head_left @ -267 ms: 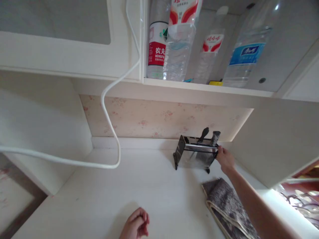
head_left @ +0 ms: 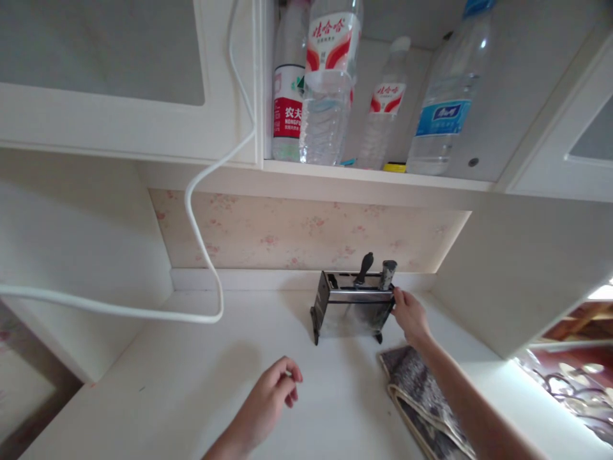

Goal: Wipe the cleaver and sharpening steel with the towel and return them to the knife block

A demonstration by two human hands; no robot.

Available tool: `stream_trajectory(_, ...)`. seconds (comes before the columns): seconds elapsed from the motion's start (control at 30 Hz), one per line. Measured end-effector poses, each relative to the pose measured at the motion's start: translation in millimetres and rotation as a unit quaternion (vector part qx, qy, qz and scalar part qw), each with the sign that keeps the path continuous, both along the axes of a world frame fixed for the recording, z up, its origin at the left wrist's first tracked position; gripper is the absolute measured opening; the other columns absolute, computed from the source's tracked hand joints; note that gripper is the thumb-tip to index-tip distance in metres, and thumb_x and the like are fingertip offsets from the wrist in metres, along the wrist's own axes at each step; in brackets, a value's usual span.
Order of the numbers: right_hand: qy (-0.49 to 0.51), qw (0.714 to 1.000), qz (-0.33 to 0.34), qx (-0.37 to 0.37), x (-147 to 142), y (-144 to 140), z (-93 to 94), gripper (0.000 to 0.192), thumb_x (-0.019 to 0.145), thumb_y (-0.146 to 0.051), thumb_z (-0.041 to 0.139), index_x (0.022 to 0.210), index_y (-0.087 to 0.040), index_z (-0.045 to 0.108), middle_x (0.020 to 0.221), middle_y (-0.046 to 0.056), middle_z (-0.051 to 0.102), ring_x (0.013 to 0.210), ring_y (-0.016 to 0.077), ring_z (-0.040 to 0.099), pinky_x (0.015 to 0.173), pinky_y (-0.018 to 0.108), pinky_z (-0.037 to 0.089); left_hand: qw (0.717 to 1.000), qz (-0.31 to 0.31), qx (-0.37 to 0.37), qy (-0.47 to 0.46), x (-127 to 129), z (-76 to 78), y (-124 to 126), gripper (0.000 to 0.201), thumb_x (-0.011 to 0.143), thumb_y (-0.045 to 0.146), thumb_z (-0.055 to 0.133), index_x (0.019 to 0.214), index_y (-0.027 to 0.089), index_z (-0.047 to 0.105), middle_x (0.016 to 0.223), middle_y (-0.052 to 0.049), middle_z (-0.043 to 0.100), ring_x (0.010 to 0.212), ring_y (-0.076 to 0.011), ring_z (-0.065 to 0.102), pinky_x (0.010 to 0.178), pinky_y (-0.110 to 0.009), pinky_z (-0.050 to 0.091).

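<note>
A shiny metal knife rack (head_left: 352, 312) stands on the white counter (head_left: 201, 383) near the back wall, with two dark handles (head_left: 376, 271) sticking up from it. My right hand (head_left: 408, 314) grips the rack's right end, arm stretched out from the lower right. My left hand (head_left: 271, 396) hovers over the counter in front of the rack, fingers loosely curled with nothing in them.
A folded grey patterned cloth (head_left: 424, 402) lies on the counter under my right arm. Several water bottles (head_left: 330, 89) stand on the open shelf above. A white cable (head_left: 201, 243) loops down from the cabinet. A side wall panel (head_left: 522, 275) closes the right.
My left hand has moved forward and further into view over the counter. My right hand stays on the rack's right end. The view has shifted a little.
</note>
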State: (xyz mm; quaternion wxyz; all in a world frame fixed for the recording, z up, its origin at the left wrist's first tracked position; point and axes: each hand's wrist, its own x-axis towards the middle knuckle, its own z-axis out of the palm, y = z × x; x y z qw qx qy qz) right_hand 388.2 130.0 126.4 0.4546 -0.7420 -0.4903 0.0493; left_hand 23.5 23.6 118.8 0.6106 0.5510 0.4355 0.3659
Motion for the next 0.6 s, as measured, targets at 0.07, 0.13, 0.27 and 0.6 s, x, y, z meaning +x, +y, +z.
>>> stream_trajectory(0.07,0.004,0.999,0.032,0.002,-17.5,-9.4,-1.1,0.057,0.092,-0.058,0.029,0.087,-0.016,0.067,0.080,0.012,0.067,0.079,0.0245,0.061,0.068,0.032,0.048,0.997,0.005,0.064,0.041,9.4,31.8,12.3,0.013,0.083,0.031,0.052,0.083,0.020,0.058,0.072,-0.001,0.058,0.071,-0.0173,0.054,0.070,-0.028,0.042)
stream_trajectory(0.13,0.009,0.998,0.064,0.005,-36.4,-18.7,-1.5,0.057,0.092,-0.061,0.030,0.083,-0.018,0.066,0.077,0.009,0.066,0.077,0.0236,0.061,0.067,0.031,0.048,0.990,0.021,0.122,0.066,19.7,54.6,25.9,0.017,0.085,0.035,0.053,0.090,0.020,0.060,0.078,-0.002,0.060,0.073,-0.0181,0.055,0.069,-0.028,0.042)
stream_trajectory(0.27,0.016,0.993,0.118,0.011,-74.2,-38.6,-0.9,0.057,0.093,-0.064,0.031,0.075,-0.020,0.063,0.074,0.007,0.064,0.074,0.0219,0.061,0.066,0.030,0.049,0.962,0.081,0.249,0.076,37.9,77.6,52.0,0.023,0.086,0.036,0.057,0.103,0.021,0.060,0.102,-0.008,0.062,0.087,-0.0210,0.058,0.077,-0.030,0.044)
stream_trajectory(0.6,0.035,0.980,0.195,0.017,-130.4,-93.1,5.1,0.053,0.096,-0.059,0.034,0.085,-0.021,0.068,0.086,0.008,0.066,0.079,0.0214,0.063,0.070,0.029,0.050,0.879,0.139,0.390,0.236,38.8,70.7,76.0,0.012,0.086,0.030,0.059,0.093,0.021,0.064,0.091,-0.011,0.067,0.091,-0.0294,0.060,0.083,-0.039,0.039)
